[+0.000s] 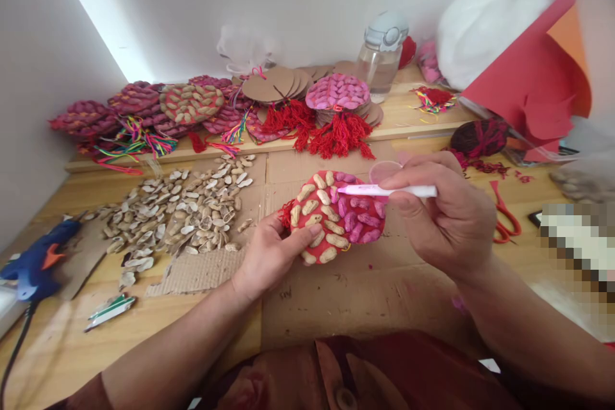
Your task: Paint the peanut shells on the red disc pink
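Note:
My left hand [276, 250] grips the left edge of a red heart-shaped piece [314, 205] covered with peanut shells, its thumb on top. Shells on the right part of the piece are coloured purple-pink; those on the left are plain tan. A red tassel [287, 213] shows at its left edge. My right hand [444, 211] is closed around a white marker [413, 191], whose pink tip touches a shell near the upper middle of the piece.
Peanut shells [206, 211] are heaped at left, near a blue glue gun [41, 259]. Finished pieces [192, 102], round cardboard [269, 84] and a bottle [379, 61] line the back shelf. Red scissors [504, 218] and dark yarn [478, 138] lie at right.

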### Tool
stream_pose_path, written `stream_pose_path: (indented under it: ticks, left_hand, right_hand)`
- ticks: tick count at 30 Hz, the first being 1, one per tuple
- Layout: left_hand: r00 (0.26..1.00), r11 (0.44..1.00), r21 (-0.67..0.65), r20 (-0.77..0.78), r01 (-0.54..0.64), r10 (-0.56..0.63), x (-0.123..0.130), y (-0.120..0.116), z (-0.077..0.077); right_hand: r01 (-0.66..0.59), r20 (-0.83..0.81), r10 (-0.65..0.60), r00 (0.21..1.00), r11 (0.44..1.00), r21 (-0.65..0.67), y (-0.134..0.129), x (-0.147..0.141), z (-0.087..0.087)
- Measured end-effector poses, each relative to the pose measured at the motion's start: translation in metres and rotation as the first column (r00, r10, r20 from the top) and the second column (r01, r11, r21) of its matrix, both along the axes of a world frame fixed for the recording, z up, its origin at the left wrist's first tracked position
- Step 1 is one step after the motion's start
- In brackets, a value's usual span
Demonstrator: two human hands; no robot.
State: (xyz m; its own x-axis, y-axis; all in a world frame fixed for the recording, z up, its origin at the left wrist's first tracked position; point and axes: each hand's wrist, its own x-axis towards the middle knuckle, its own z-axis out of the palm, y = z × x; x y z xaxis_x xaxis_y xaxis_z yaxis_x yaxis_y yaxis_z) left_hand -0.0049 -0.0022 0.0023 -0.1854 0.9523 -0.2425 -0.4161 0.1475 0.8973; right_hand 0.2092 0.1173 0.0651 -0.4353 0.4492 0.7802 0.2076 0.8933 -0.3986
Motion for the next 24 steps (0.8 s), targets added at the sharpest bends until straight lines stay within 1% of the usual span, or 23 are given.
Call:
stream_pose_path:
  ticks: [4, 7, 10, 13, 16, 19, 21, 23, 24]
  left_hand:
    - [0.999, 1.0, 0.002, -0.04, -0.001, 0.001, 0.0, -0.001, 0.002]
    - [0.997, 1.0, -0.009, -0.075, 0.011, -0.012, 0.0, -0.002, 0.004]
    - [0.997, 1.0, -0.026, -0.081, 0.015, -0.017, -0.002, -0.003, 0.002]
    - [0.996, 0.999, -0.024, -0.082, 0.026, -0.028, -0.003, -0.003, 0.001]
    - [0.996, 0.999, -0.019, -0.084, 0.028, -0.029, -0.002, -0.002, 0.002]
    - [0.997, 0.999, -0.009, -0.066, 0.031, -0.032, -0.001, -0.002, 0.004]
    - [0.998, 1.0, -0.002, -0.052, 0.027, -0.027, 0.0, -0.002, 0.005]
    - [0.999, 1.0, -0.006, -0.047, 0.022, -0.023, 0.001, -0.002, 0.005]
    - [0.999, 1.0, -0.011, -0.047, 0.024, -0.025, 0.001, -0.003, 0.005]
  right_hand:
    - [-0.03, 0.025, 0.03, 0.999, 0.999, 0.019, -0.001, 0.0, 0.002]
    - [0.012, 0.027, -0.013, 1.0, 0.999, 0.036, -0.001, 0.001, 0.002]
    - [-0.002, -0.012, 0.002, 1.0, 1.0, 0.002, 0.0, 0.002, 0.001]
    - [-0.035, -0.004, 0.035, 0.999, 0.999, -0.027, 0.0, 0.002, -0.001]
    - [0.016, 0.008, -0.016, 1.0, 1.0, -0.01, 0.001, 0.002, -0.002]
    - [0.092, -0.078, -0.092, 0.993, 0.996, -0.004, 0.002, 0.003, 0.002]
    - [0.136, -0.132, -0.139, 0.981, 0.99, -0.033, 0.002, 0.006, 0.005]
    - [0.138, -0.138, -0.147, 0.979, 0.988, -0.072, 0.001, 0.007, 0.008]
    - [0.114, -0.119, -0.124, 0.985, 0.989, -0.088, 0.001, 0.008, 0.009]
